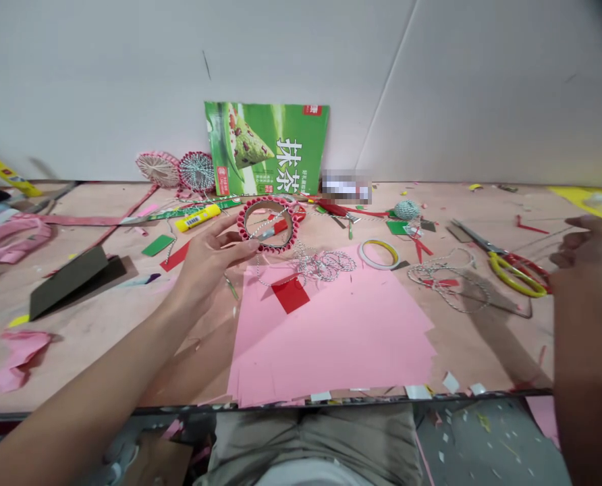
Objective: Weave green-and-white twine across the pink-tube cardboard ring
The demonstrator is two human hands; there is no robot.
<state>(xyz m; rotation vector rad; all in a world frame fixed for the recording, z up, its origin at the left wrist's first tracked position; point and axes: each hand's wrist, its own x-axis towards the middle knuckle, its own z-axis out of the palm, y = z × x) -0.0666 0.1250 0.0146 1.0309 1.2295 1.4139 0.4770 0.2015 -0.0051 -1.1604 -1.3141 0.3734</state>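
Note:
My left hand (217, 246) is closed on the near left side of a cardboard ring (294, 237) edged with small red rounded pieces, holding it tilted above the table. A twisted white-and-dark string crosses the ring's opening. Below and right of it, more of this string (326, 265) lies in a loose tangle on pink paper sheets (341, 344), close to a red square (291, 294). At the right edge, my right hand (579, 246) is dark and smeared, its fingers unclear. It is nearest to scissors (518, 270) with yellow and red handles; I cannot tell whether it holds anything.
A green printed cardboard panel (268, 148) leans on the wall beside two string-woven discs (197, 170). Around lie a glue stick (198, 219), a tape roll (379, 254), a string ball (407, 210), another string coil (447, 283), folded dark card (71, 283) and a yellow sheet (594, 202).

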